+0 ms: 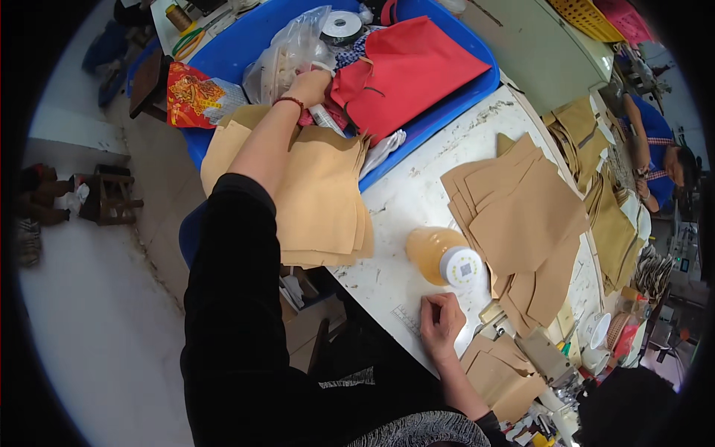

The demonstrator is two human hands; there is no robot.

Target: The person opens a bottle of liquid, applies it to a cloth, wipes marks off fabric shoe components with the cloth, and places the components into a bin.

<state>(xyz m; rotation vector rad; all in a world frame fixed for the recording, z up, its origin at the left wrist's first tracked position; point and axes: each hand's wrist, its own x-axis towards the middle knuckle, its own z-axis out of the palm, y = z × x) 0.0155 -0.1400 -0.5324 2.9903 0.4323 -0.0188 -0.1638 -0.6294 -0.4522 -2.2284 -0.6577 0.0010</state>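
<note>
My left hand (309, 86) reaches into a large blue plastic bin (473, 56), beside a clear plastic bag (287, 63) and a red fabric piece (410, 71). Its fingertips are hidden among the things there. A white tube-like item (326, 118) lies just below that hand. Under my left forearm, a stack of tan cut pieces (324, 194) rests across the bin's near side. My right hand (441, 322) lies on the white table (395, 201) with its fingers curled in; nothing shows in it. Close by stands a white-lidded jar (436, 253) of amber liquid.
More tan cut pieces (525, 216) lie right of the jar, near a sewing machine (547, 354). A red-and-yellow packet (197, 97) and a white spool (342, 26) are at the bin. Another person in blue (652, 141) sits at the far right. A wooden stool (115, 197) stands left.
</note>
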